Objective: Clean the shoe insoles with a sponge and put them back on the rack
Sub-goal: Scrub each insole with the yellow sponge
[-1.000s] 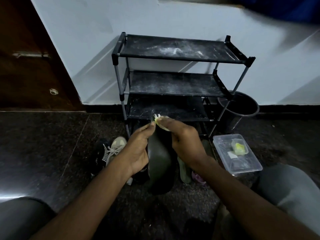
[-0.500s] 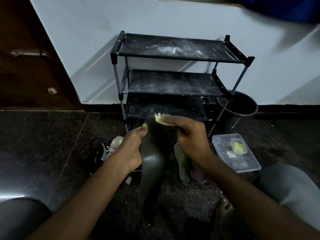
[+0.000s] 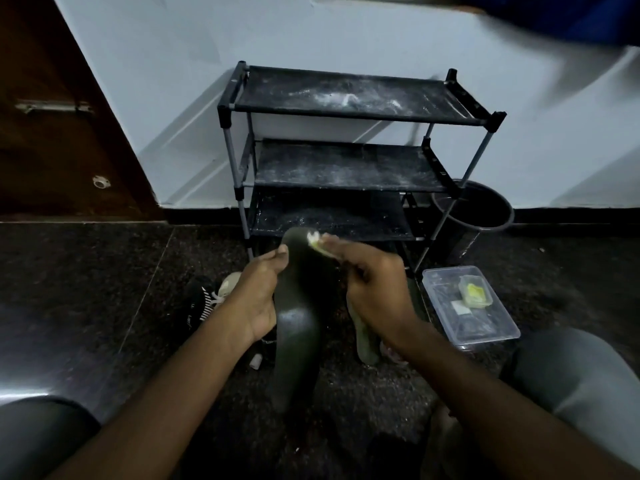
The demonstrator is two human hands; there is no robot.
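A long dark green insole (image 3: 298, 327) stands nearly upright in front of me, toe end up. My left hand (image 3: 258, 294) grips its left edge, thumb near the top. My right hand (image 3: 372, 289) pinches a small pale yellow sponge (image 3: 317, 242) against the insole's top right edge. A second insole (image 3: 365, 341) lies on the floor behind my right wrist, partly hidden. The black three-shelf rack (image 3: 349, 168) stands against the wall just beyond; its shelves look dusty and bare.
A clear plastic box (image 3: 481, 327) with a small yellowish container sits on the floor to the right. A black bucket (image 3: 485, 216) stands by the rack's right legs. Shoes (image 3: 211, 296) lie left of my left hand. A brown door fills the far left.
The insole has been raised and stood more upright, its toe end now higher. My right hand with the sponge has followed to the insole's top edge.
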